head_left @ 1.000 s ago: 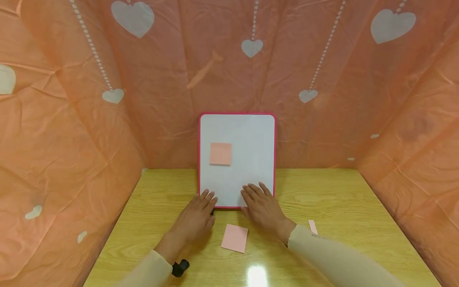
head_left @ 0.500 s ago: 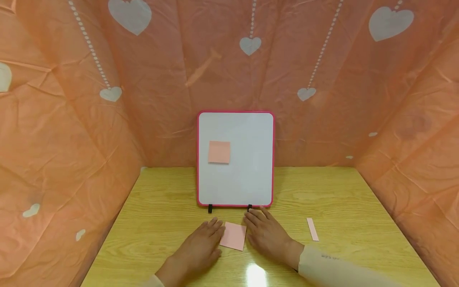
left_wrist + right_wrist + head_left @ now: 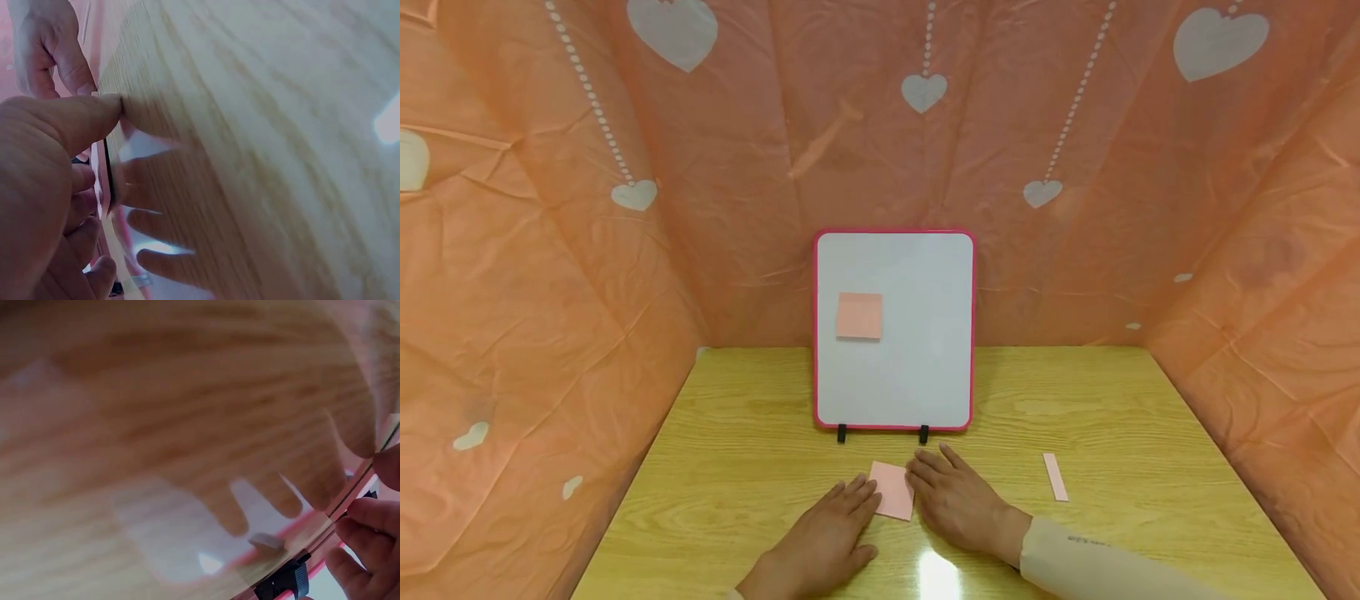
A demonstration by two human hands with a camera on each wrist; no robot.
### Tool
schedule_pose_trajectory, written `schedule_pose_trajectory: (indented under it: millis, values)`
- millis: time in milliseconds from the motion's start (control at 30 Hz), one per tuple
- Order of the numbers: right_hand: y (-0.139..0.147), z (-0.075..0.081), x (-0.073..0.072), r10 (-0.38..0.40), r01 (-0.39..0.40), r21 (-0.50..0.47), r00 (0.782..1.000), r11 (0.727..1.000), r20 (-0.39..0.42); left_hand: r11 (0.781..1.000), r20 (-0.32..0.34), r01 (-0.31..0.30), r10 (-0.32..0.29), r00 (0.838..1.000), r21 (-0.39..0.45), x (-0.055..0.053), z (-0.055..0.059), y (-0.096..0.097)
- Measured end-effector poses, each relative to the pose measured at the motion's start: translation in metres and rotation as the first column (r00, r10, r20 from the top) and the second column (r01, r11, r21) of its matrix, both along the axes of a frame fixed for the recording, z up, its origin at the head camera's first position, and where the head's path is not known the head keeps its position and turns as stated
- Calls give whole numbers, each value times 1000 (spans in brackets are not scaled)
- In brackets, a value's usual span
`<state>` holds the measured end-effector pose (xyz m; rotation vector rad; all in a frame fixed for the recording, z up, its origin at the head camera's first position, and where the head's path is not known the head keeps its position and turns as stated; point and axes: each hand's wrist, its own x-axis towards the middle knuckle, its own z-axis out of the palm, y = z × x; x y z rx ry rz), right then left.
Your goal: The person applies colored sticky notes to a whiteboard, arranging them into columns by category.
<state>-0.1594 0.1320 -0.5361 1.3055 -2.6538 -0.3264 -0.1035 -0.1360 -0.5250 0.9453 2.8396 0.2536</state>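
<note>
A square pink sticky-note pad (image 3: 892,492) lies slightly askew on the table in front of a whiteboard. At its left edge, my left hand (image 3: 820,537) rests with fingers fairly straight and the fingertips over the corner. My right hand (image 3: 962,500) lies palm down on the other side, its fingertips touching the right edge. Both thumbs point inward, low by the tabletop. Seen edge-on in the left wrist view, the pad (image 3: 103,172) runs close beside the fingers of that hand. A pink sticky note (image 3: 859,316) clings to the left half of the whiteboard (image 3: 917,358).
Two black feet (image 3: 923,434) hold up the pink-framed whiteboard at its bottom edge. To the right of the right hand lies a narrow pink strip (image 3: 1056,477). An orange cloth (image 3: 737,208) with white hearts encloses the wooden table (image 3: 1120,400) at the back and sides.
Both hands have come down from the whiteboard's lower corners to either side of the sticky-note pad. Since half a second ago the left fingertips have shifted onto its left edge.
</note>
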Motion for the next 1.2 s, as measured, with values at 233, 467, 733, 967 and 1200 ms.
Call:
schedule_pose_trajectory:
  millis: [233, 467, 733, 967, 1200]
  values:
    - [-2, 0, -2, -25, 26, -17, 999, 1000, 28, 1000, 2, 13, -13, 1000, 9, -8, 3, -1]
    - [-4, 0, -1, -13, 14, -71, 1000, 997, 14, 1000, 78, 10, -11, 997, 17, -27, 4, -8]
    - [-13, -1, 5, 78, -92, -179, 994, 980, -83, 997, 47, 60, -58, 997, -40, -32, 2, -9]
    - [-20, -5, 7, 146, -168, -144, 977, 975, -155, 994, 14, 82, -81, 997, -76, -34, -4, -10]
    - [-23, -7, 6, 167, -185, -94, 971, 978, -172, 994, 19, 81, -79, 997, -74, -35, -6, -10]
